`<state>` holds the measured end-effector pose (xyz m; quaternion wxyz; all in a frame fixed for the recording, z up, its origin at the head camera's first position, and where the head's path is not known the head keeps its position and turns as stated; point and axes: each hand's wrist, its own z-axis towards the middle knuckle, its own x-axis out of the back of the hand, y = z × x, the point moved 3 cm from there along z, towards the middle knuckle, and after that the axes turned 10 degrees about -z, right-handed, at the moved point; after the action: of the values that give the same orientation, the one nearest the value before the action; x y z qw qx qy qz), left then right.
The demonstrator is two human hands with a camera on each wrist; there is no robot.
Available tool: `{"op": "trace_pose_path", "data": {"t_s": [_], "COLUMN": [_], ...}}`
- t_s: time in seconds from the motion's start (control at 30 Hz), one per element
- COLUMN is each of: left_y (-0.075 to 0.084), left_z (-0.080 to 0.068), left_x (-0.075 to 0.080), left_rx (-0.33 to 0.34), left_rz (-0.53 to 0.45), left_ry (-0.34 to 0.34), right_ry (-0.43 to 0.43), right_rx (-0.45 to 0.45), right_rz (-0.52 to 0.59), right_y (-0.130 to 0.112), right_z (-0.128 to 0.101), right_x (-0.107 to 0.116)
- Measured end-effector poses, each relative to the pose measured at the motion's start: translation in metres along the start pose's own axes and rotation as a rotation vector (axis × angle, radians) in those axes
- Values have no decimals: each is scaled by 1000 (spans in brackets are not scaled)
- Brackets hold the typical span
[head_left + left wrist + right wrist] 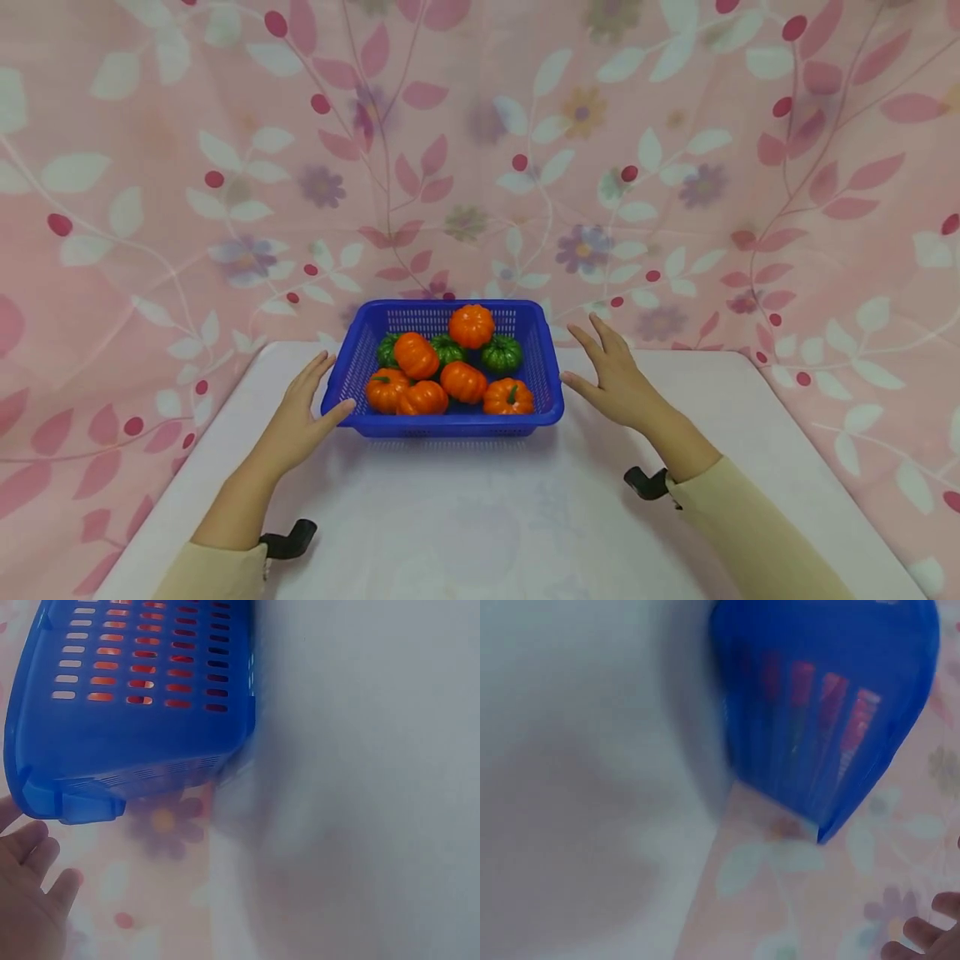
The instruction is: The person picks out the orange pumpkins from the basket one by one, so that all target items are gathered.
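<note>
A blue basket [450,421] sits on the white table [480,517], near the far edge, right in front of the pink cloth [150,167] with leaves and flowers on it. Inside the basket are little orange pumpkins [462,381] and green pumpkins [501,353] — the orange ones are mostly at the front and one sits at the back.

The left hand [296,421] is at the left side of the basket. Its fingers [315,371] are straight and spread, and the thumb tip touches the front left corner of the basket. It grips nothing.

The right hand [615,379] is just beside the right side of the basket — close, but not touching it. Its fingers [600,333] are straight and open too, and they hold nothing.

Both arms have cream sleeves [742,525], and a black clip shows at each wrist
</note>
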<state>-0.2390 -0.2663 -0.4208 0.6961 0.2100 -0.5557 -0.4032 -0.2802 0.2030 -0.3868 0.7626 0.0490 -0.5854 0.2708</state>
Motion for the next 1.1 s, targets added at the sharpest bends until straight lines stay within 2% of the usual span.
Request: {"op": "trace_pose_path", "data": {"t_s": [0.17,0.4,0.57,0.83,1.1], "left_y": [-2,-11,-13,-11,-10], "left_z": [1,2,3,4,2], "left_x": [-1,-8,-11,-12,-9], "left_rx": [25,96,101,95,119], "left_rz": [-19,2,4,29,59], "left_ry": [5,-29,-28,-26,-35], "right_ry": [-6,-76,-140,-341,-461], "right_rx": [-22,-3,27,12,93], "right_rz": [105,157,135,68,51], "right_y": [-16,-43,-58,-68,-72], "right_z": [12,30,48,80,114], "right_x": [3,10,12,9,8]}}
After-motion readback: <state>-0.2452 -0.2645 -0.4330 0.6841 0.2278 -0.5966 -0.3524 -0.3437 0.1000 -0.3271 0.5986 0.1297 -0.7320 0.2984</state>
